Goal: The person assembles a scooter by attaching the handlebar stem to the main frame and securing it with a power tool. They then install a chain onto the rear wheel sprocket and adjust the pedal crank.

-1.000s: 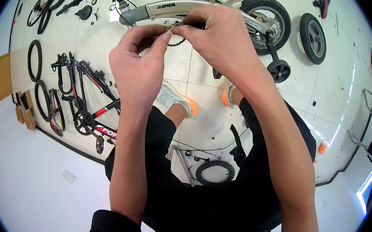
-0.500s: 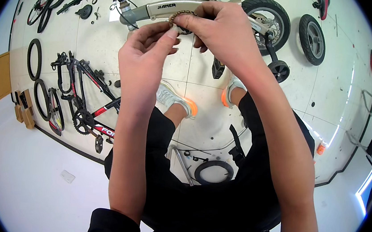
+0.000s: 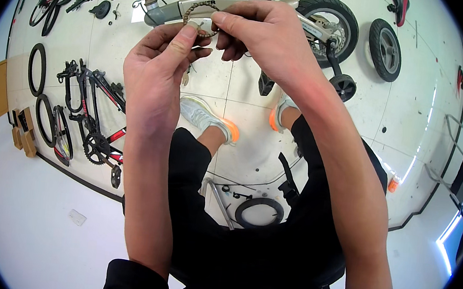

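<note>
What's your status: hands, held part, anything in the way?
Left hand, right hand: both pinching thin, round, brownish beaded ring. Ring held aloft, pale gold bicycle frame beyond it. Fingertips hide part of ring.

Across the tiled floor (image 3: 370,119) I see a black-and-red frame (image 3: 92,124) at left, with a tyre (image 3: 43,73) and a spoked wheel (image 3: 63,136) just beyond it. Brown boxes (image 3: 27,137) sit near the wall (image 3: 42,199). Over on the right I get a black-tyred wheel (image 3: 385,50) and, lower down, an orange bottle (image 3: 393,184).
</note>
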Demonstrator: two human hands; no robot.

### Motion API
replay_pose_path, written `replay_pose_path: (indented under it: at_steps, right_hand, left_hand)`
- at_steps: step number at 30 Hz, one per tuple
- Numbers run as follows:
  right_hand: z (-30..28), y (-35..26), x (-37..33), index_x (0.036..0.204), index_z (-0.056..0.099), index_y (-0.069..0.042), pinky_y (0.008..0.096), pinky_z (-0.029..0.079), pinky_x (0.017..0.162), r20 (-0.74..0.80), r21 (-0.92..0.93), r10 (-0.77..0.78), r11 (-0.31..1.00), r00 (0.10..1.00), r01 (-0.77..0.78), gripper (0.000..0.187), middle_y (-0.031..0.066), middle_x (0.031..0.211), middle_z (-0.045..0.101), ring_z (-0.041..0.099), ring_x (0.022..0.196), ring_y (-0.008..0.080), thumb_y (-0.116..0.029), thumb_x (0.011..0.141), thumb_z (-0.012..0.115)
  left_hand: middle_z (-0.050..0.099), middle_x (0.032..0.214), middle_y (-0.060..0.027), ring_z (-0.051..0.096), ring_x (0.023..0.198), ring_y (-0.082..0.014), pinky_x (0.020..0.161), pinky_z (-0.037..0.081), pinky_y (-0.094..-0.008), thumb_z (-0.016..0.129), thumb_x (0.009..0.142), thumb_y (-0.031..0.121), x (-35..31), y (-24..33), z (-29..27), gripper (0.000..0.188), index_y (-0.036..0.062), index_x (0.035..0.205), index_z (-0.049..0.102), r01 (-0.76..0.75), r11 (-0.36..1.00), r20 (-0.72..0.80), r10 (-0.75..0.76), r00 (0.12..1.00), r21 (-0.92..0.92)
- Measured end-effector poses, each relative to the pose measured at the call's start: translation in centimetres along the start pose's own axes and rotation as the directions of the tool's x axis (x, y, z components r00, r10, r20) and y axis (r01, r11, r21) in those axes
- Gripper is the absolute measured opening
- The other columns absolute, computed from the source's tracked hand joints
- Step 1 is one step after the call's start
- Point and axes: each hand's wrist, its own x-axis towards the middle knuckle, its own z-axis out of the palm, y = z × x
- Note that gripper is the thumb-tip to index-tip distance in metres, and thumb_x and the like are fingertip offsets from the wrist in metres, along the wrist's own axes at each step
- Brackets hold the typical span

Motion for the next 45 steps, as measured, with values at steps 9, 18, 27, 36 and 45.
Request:
replay_pose_path:
  at_steps: [9, 18, 27, 36, 45]
  right_hand:
    - [0.9, 0.6, -0.6, 0.088, 0.066, 0.009, 0.0249, 0.048, 0.051, -0.068, 0.087, 0.022, 0.996, 0.997, -0.016, 0.021, 0.0089, 0.067, 0.063, 0.059, 0.055, 0.0118, -0.011, 0.085, 0.062]
    - [0.2, 0.9, -0.3, 0.091, 0.065, 0.003, 0.0358, 0.051, 0.068, 0.054, -0.485, -0.289, 0.829, 0.956, 0.278, 0.019, 0.0148, 0.074, 0.064, 0.063, 0.072, 0.0312, -0.011, 0.079, 0.060]
    - [0.7, 2.1, -0.7, 0.090, 0.058, 0.001, 0.0433, 0.050, 0.069, 0.161, -0.655, -0.574, 0.546, 0.803, 0.522, 0.018, 0.0146, 0.079, 0.062, 0.061, 0.076, 0.0345, -0.009, 0.075, 0.061]
    - [0.5, 2.3, -0.5, 0.085, 0.057, 0.001, 0.0451, 0.049, 0.067, 0.179, -0.563, -0.593, 0.593, 0.785, 0.575, 0.014, 0.0172, 0.074, 0.061, 0.061, 0.075, 0.0359, -0.005, 0.073, 0.059]
    - [0.6, 1.1, -1.0, 0.108, 0.059, 0.002, 0.0390, 0.052, 0.071, 0.119, -0.371, -0.495, 0.782, 0.861, 0.501, 0.039, 0.0185, 0.084, 0.066, 0.064, 0.080, 0.0354, -0.005, 0.070, 0.062]
  left_hand:
    - [0.064, 0.090, -0.0131, 0.064, 0.085, -0.0222, 0.081, 0.052, -0.0340, 0.058, 0.092, 0.009, -0.3, -0.6, 0.0, 0.018, -0.0076, 0.098, 0.060, 0.014, 1.000, 0.004, -0.013, 1.000, -0.018]
    - [0.066, 0.091, -0.0113, 0.065, 0.085, -0.0188, 0.078, 0.053, -0.0328, 0.061, 0.090, 0.013, 0.2, 0.4, -0.8, 0.020, -0.0048, 0.100, 0.063, 0.128, 0.987, 0.091, -0.119, 0.989, -0.100]
    - [0.066, 0.093, -0.0133, 0.064, 0.083, -0.0178, 0.080, 0.052, -0.0330, 0.063, 0.090, 0.016, 0.4, -0.6, -0.3, 0.026, -0.0073, 0.101, 0.062, 0.150, 0.985, 0.099, -0.141, 0.985, -0.083]
    - [0.066, 0.093, -0.0139, 0.064, 0.081, -0.0178, 0.081, 0.053, -0.0342, 0.063, 0.090, 0.017, 0.7, -0.9, -0.9, 0.026, -0.0068, 0.099, 0.063, 0.258, 0.960, 0.134, -0.243, 0.961, -0.110]
    - [0.066, 0.097, -0.0157, 0.063, 0.094, -0.0258, 0.090, 0.047, -0.0380, 0.050, 0.096, 0.024, 0.4, 0.6, -0.9, 0.033, -0.0063, 0.099, 0.063, 0.299, 0.917, 0.338, -0.202, 0.919, -0.264]
